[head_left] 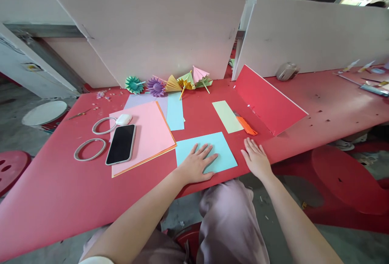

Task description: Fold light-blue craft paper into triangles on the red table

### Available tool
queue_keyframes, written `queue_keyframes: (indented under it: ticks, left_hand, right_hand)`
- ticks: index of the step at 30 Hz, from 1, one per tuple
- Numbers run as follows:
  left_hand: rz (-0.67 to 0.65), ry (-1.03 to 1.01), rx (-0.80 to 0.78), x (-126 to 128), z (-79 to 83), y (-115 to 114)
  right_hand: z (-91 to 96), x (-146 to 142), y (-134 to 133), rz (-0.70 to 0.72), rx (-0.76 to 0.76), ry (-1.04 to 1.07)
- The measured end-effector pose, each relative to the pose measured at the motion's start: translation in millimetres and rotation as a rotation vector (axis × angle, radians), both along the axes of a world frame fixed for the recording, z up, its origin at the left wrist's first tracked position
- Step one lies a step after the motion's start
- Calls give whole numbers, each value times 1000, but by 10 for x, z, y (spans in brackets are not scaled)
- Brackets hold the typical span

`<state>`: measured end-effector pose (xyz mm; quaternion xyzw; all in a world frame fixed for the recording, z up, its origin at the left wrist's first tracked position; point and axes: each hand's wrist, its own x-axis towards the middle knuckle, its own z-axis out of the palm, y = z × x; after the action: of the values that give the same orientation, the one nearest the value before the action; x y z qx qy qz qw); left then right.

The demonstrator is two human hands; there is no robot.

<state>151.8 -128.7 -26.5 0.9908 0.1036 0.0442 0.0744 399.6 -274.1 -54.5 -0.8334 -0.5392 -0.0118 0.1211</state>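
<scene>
My left hand point(197, 163) lies flat, fingers spread, on a light blue paper sheet point(223, 150) near the front edge of the red table point(60, 191). My right hand point(256, 157) rests open on the bare table just right of that sheet, holding nothing. A pale green paper strip point(226, 116) and an orange cutter point(246, 126) lie just beyond my right hand.
A pink sheet point(152, 134) carries a black phone point(121, 144) and a white earbud case point(123, 119). Two tape rings point(89, 149) lie left of it. Folded paper umbrellas and flowers point(170, 83) line the white divider point(146, 28). A red board point(267, 99) leans on the right.
</scene>
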Motion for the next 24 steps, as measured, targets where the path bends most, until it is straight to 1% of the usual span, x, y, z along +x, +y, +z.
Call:
queue_keyframes:
  ticks: [1,3,4,5,6,7,8,9,10,11,13,16,19,21,22,24]
  left_hand:
    - [1,3,-1,-1,0,2]
    - [3,10,-3,-4,-1,3]
    - [2,13,-3,-6,-1,2]
    - [-1,15,-3,-7,0,0]
    - [-4,15,-2,-8,2,-3]
    - [-5,12,-1,-8,4,-7]
    - [-3,6,1,-9,7,-10]
    - [0,0,3,-9,10,-13]
    - [4,-7,4,-8,12,-15]
    - [6,-12,4,-8,12,-17]
    - [6,-18,1,-8,9,-17]
    - [2,-21,-4,-10,-1,-12]
    - [-4,-21,0,-15,-6,-9]
    - [-4,-17,1,-19,-3,-8]
    - [-2,-14,0,-21,0,-9]
    - [1,-7,-4,-22,7,-13]
  right_hand:
    - [-12,72,-156,-89,19,-14]
    - [-19,160,-401,-367,101,-59]
    - [-14,167,-465,-458,137,-75]
    - [-5,147,-479,-482,180,-100]
    - [6,102,-441,-445,227,-122]
    - [19,37,-358,-342,257,-122]
    - [30,-39,-238,-199,257,-88]
    - [38,-115,-98,-33,190,-29]
    - [45,-181,48,85,117,2]
    - [49,-226,186,140,62,8]
    - [57,-241,404,193,-14,9]
    - [72,-117,556,189,-64,-3]
    - [67,15,537,105,-69,-30]
    - [40,59,413,44,-50,-52]
    - [21,73,304,20,-31,-63]
    - [-26,108,-20,-48,51,-89]
